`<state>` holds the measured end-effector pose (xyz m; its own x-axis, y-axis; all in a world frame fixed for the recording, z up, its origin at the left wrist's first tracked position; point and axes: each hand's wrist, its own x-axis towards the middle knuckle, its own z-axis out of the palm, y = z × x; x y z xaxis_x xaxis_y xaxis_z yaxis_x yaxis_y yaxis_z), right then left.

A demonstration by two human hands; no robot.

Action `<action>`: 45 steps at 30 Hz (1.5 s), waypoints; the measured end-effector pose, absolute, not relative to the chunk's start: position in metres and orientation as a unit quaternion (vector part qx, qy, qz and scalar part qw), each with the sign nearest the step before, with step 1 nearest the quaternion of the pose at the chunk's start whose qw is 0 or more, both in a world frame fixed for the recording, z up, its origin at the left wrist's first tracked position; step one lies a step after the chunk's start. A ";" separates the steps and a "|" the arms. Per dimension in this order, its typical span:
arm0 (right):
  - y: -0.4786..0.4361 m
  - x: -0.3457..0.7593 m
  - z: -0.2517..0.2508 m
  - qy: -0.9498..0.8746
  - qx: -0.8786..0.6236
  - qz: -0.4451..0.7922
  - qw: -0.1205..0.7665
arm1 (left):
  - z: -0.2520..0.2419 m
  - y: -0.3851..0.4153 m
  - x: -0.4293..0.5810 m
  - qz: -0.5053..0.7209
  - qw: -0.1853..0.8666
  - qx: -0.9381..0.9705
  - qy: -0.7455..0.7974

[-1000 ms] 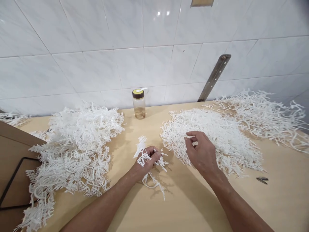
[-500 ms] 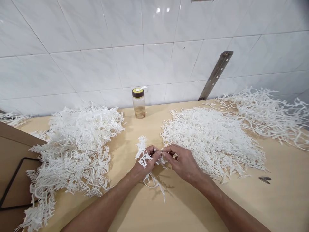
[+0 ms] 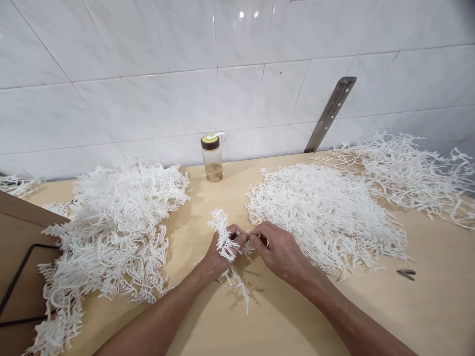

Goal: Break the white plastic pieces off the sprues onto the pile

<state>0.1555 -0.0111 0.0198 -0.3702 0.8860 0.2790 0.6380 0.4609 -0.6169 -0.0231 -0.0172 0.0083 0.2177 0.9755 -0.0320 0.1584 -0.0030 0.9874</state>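
Note:
Between two white heaps, my left hand is closed on a white branched plastic sprig, which drapes over its back and hangs below toward the table. My right hand meets it at the fingertips, thumb and forefinger pinched together; what they pinch is too small to make out. To the left lies a large tangled heap of white sprigs. A denser heap of short white pieces sits beside and beyond my right hand.
A bottle with a dark and yellow lid stands near the tiled wall. A metal bracket leans there. Bare white branches lie far right, small snips at right, a brown box at left.
The sprig over my left hand has shifted and spread lower across its back. Both hands stay together at the fingertips. The whole view has moved slightly.

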 end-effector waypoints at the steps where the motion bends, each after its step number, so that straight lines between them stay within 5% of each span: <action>1: -0.011 0.156 0.020 -0.801 -0.476 0.208 0.298 | 0.011 -0.018 -0.023 0.391 0.523 0.586 0.480; 15: 0.011 0.186 0.017 -0.671 -0.596 0.056 0.438 | 0.014 -0.020 -0.022 0.405 0.562 0.531 0.488; 19: 0.011 0.189 0.023 -0.652 -0.603 0.096 0.449 | 0.011 -0.014 -0.021 0.425 0.601 0.463 0.494; 26: -0.010 0.156 0.024 -0.712 -0.500 0.327 0.369 | 0.011 -0.016 -0.020 0.449 0.562 0.491 0.491; 45: -0.010 0.150 0.019 -0.698 -0.551 0.337 0.310 | -0.002 -0.016 -0.017 0.429 0.531 0.536 0.496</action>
<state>0.1501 -0.0103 0.0189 -0.2006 0.9777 0.0617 0.5606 0.1662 -0.8112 -0.0168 -0.0157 -0.0020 0.1397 0.9879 -0.0666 0.0753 0.0565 0.9956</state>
